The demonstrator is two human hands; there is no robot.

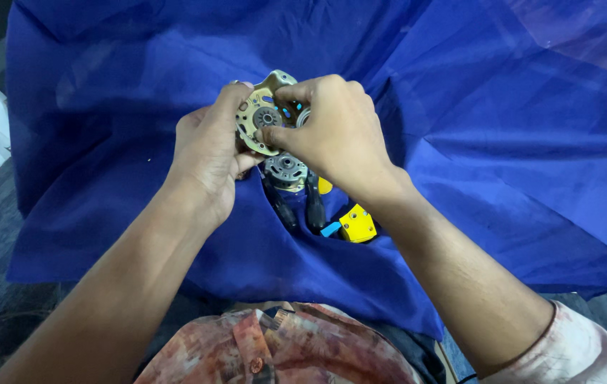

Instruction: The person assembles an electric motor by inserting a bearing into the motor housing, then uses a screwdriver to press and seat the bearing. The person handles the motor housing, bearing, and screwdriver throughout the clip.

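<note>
both hands' grip (264, 135), brass motor plate (259, 117) between

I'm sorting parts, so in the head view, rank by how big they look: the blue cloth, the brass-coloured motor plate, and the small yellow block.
1. Blue cloth, by far the largest.
2. Brass-coloured motor plate, held by both hands and partly hidden.
3. Yellow block, smallest, though part of it sits in a fold.

1. No packages, boxes or wrappers show anywhere in the view.
2. No labels or stickers can be made out on any surface.
3. No signs or screens appear from twelve o'clock round to six.
</note>
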